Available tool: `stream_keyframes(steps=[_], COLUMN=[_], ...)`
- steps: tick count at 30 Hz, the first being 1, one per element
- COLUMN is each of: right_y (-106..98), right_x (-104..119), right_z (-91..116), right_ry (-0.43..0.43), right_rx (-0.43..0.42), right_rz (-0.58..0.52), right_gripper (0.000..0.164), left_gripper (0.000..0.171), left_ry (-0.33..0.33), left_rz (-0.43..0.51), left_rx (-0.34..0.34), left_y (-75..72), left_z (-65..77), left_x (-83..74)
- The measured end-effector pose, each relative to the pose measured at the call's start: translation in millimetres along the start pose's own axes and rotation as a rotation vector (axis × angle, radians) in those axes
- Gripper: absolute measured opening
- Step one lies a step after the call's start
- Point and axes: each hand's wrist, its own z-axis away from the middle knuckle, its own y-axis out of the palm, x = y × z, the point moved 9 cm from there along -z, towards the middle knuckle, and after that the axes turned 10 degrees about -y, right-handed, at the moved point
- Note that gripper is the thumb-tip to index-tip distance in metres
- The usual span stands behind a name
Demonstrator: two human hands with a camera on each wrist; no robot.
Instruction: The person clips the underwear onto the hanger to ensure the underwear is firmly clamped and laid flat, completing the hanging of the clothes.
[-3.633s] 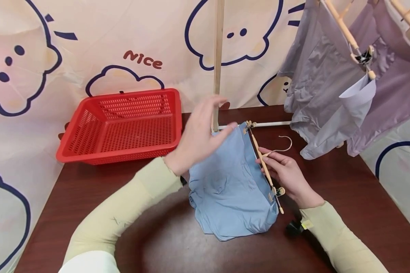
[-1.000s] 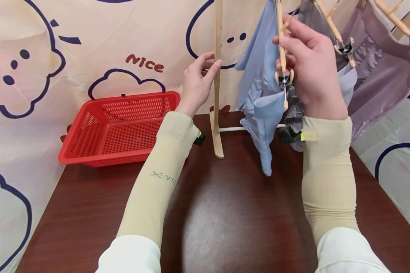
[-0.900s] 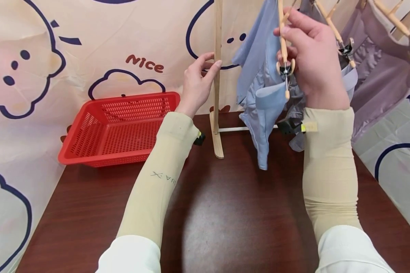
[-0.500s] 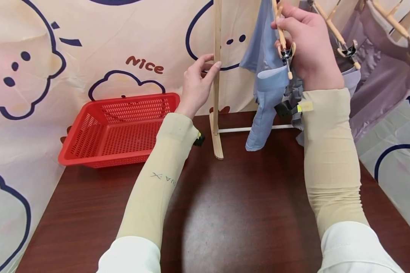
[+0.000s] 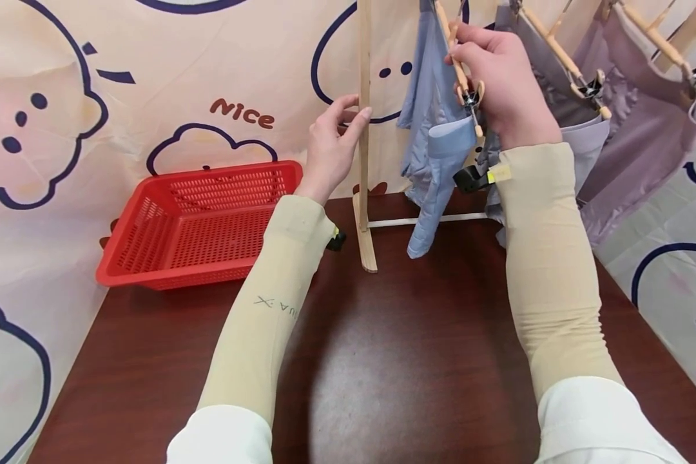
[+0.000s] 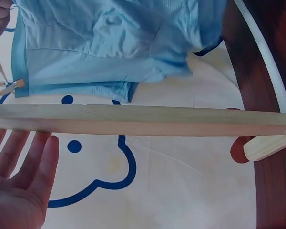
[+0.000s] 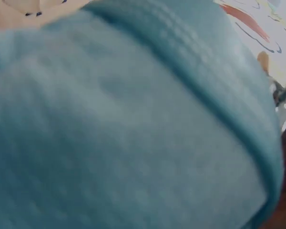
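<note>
My right hand (image 5: 501,80) grips the middle of a wooden clip hanger (image 5: 461,76), high at the right in the head view. Light blue shorts (image 5: 449,145) hang from it by the waistband, held by clips. In the right wrist view, blurred blue cloth (image 7: 133,129) covers most of the frame. My left hand (image 5: 333,142) holds the upright wooden post (image 5: 364,154) of a rack, thumb across its front. The left wrist view shows its fingers (image 6: 38,162) meeting the post's edge, with the shorts (image 6: 109,47) hanging beyond. The hanger's hook tip is out of frame.
Grey shorts (image 5: 582,148) and mauve shorts (image 5: 632,135) hang on wooden hangers to the right. A red plastic basket (image 5: 197,274) stands at the back left of the dark wooden table (image 5: 383,361). A white bar (image 5: 394,222) runs low from the post's foot (image 5: 367,254).
Earlier the blue shorts lay over the table; my right hand has lifted them on the hanger to rack height, lately shifting slightly left. My left hand has moved from above the shorts to the post.
</note>
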Motion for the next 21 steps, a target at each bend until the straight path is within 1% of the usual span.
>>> stream_keyframes(steps=[4, 9, 13, 18, 21], right_y=[1.4, -0.6, 0.0, -0.9, -6.5], right_x=[-2.3, -1.8, 0.8, -1.0, 1.7], right_z=[0.5, 2.6, 0.4, -1.7, 5.0], right_ry=[0.014, 0.019, -0.002, -0.023, -0.042], right_rx=[0.012, 0.022, 0.026, -0.004, -0.034], right_rz=[0.042, 0.023, 0.017, 0.034, 0.000], right_gripper=[0.042, 0.042, 0.042, 0.042, 0.041], left_gripper=[0.043, 0.044, 0.044, 0.042, 0.042], left_ry=[-0.007, 0.006, 0.018, 0.016, 0.008], left_rz=[0.002, -0.003, -0.006, -0.036, -0.059], left_rx=[-0.007, -0.009, -0.006, 0.002, 0.020], left_y=[-1.6, -3.3, -5.2, -7.9, -7.1], left_z=[2.0, 2.2, -0.2, -2.5, -3.1], left_x=[3.4, 2.1, -0.7, -2.0, -2.9])
